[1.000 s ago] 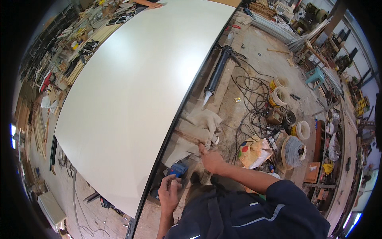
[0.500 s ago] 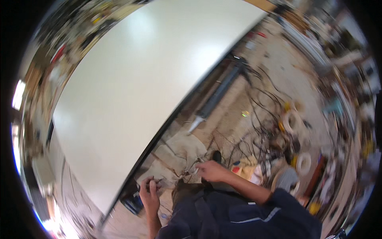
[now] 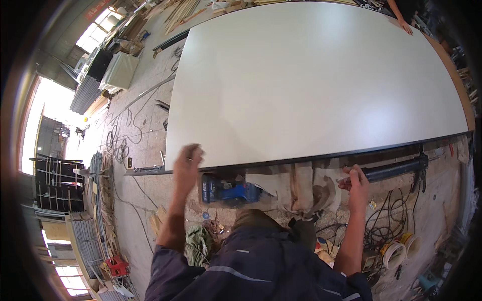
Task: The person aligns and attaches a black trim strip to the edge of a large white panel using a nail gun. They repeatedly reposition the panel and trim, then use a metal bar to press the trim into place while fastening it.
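A large white panel (image 3: 281, 85) with a dark edge strip lies flat in front of me. My left hand (image 3: 188, 163), slightly blurred, is raised over its near left corner with the fingers curled; anything inside them is too small to make out. My right hand (image 3: 357, 183) hangs just off the near edge, fingers bent towards the thumb, and what they may pinch is hidden. Beyond those fingertips lies a dark caulking gun (image 3: 394, 169). A blue cordless power tool (image 3: 233, 192) rests below the near edge, between my hands.
Another person's hand (image 3: 404, 26) rests on the panel's far right corner. Black cables (image 3: 389, 220) tangle at the right, beside round tape-like rolls (image 3: 394, 254). A green cloth (image 3: 198, 246) lies near my left elbow. Metal bars and cords spread over the floor at the left.
My view has swung round, so the panel's near edge now runs almost level. My left hand has risen over the panel corner, and my right hand has come up near the edge.
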The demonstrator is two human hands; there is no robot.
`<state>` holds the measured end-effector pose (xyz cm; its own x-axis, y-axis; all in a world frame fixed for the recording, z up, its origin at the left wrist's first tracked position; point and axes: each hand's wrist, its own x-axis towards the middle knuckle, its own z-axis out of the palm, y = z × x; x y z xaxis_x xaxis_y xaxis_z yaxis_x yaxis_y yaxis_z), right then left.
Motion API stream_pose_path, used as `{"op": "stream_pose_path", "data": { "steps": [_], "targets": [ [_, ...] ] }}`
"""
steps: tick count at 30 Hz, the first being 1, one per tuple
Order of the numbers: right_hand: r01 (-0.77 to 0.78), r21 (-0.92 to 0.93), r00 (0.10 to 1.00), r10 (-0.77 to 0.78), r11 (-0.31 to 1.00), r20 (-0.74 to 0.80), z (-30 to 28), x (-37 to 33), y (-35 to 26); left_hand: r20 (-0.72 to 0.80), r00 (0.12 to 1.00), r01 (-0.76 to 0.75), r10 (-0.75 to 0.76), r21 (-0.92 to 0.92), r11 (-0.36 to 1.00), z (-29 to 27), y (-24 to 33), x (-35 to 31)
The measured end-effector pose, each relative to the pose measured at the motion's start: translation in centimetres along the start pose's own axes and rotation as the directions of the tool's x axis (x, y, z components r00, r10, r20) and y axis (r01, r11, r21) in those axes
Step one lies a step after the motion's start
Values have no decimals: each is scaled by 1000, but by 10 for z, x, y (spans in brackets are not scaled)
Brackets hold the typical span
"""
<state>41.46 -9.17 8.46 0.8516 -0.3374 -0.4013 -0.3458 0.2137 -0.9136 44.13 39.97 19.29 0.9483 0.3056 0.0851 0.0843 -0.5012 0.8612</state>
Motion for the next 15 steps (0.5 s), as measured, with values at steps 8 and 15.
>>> {"op": "stream_pose_path", "data": {
  "steps": [8, 15],
  "targets": [
    [-23, -71, 832, -20, 997, -555, 34, 113, -11, 0, 934, 357, -357, -23, 934, -195, -303, 321],
    [41, 35, 541, 7, 999, -841, 34, 136, -48, 304, 888, 315, -346, 149, 938, -105, -216, 435]
  ]
}}
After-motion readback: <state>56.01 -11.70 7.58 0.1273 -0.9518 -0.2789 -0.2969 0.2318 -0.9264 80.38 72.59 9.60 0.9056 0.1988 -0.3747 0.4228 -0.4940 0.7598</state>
